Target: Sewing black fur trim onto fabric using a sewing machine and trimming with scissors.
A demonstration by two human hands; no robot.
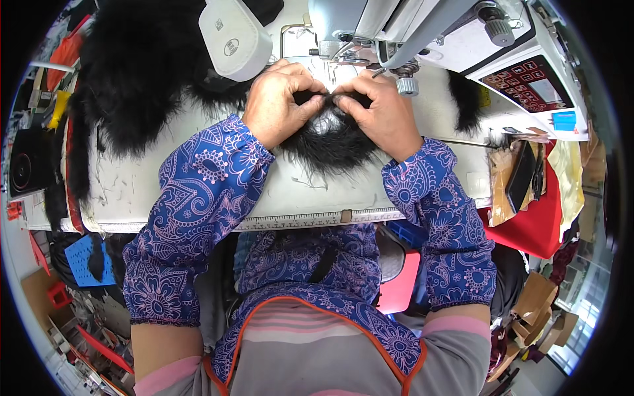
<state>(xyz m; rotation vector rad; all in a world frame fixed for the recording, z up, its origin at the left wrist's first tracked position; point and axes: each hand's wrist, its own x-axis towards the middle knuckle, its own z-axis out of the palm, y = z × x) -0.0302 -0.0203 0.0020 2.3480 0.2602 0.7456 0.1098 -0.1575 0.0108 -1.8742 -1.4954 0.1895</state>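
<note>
A strip of black fur (330, 146) hangs in a loop between my two hands, just in front of the sewing machine's needle and presser foot (335, 63). My left hand (282, 100) pinches one end of it between thumb and fingers. With thumb and forefinger my right hand (382, 109) grips the other end, and the two ends meet close together under the light. The fingertips nearly touch the needle area of the white sewing machine (456, 30). Both forearms wear blue patterned sleeves.
A large heap of black fur (135, 72) covers the table's left side. A white box-shaped device (236, 41) stands beside the needle. Right of it are a small fur piece (465, 102), a control panel (527, 84) and a red cloth (528, 221). A measuring tape (310, 220) runs along the front edge.
</note>
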